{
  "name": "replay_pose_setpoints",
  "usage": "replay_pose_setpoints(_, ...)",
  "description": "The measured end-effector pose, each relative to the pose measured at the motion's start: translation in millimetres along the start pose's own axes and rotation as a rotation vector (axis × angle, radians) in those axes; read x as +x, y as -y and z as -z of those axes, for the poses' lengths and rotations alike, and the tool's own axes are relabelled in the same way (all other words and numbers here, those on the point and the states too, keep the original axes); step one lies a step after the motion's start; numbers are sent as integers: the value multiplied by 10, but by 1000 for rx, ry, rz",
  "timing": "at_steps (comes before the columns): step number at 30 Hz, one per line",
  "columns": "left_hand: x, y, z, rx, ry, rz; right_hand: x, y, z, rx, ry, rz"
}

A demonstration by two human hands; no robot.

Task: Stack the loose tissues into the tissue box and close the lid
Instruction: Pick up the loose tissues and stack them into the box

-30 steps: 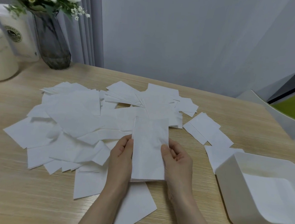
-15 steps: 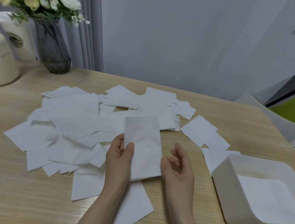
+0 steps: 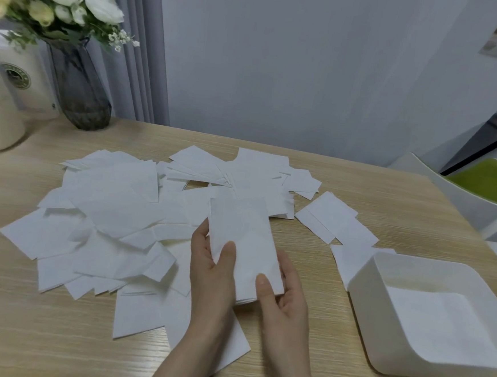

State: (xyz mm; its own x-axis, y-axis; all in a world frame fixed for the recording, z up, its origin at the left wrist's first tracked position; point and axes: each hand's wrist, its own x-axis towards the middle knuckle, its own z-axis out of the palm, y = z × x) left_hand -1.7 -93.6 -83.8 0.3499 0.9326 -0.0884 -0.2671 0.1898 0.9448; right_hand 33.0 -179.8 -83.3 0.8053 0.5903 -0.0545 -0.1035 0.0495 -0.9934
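Under both thumbs, tissue stack's (image 3: 244,247) lower edges.

A pale grey wall (image 3: 310,68) stands behind the wooden table (image 3: 389,199); grey curtain (image 3: 141,61) at the far left; a green-seated chair (image 3: 485,183) off the table's right edge.

Both bare arms reach forward, close side by side. The left hand (image 3: 211,262) has its thumb on top and its fingers (image 3: 200,235) tucked under, pinching. The right hand (image 3: 285,292) sits just beside it, a little nearer the person. Its thumb lies on top too, and its fingers (image 3: 287,267) curl up from below.
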Motion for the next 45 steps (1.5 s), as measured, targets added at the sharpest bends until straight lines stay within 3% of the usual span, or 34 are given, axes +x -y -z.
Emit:
replay_pose_setpoints(9, -55, -29, -91, -76, -93, -10, -107, 79, -5, 177, -88, 0)
replay_pose_setpoints(19, -59, -216, 51, -82, -22, -14, 31, 175, 245, 88, -19, -44)
replay_pose_setpoints(25, 105, -354, 330, 124, 171, 20, 128, 395, 453, -109, 50, 25)
replay_pose_setpoints(35, -163, -434, -60, 138, 297, -8, 93, 815, 899, -226, -155, 226)
replay_pose_setpoints(45, -459, -241, -846, 271, 551, 10, 114, 1012, 1927, -476, -310, 200)
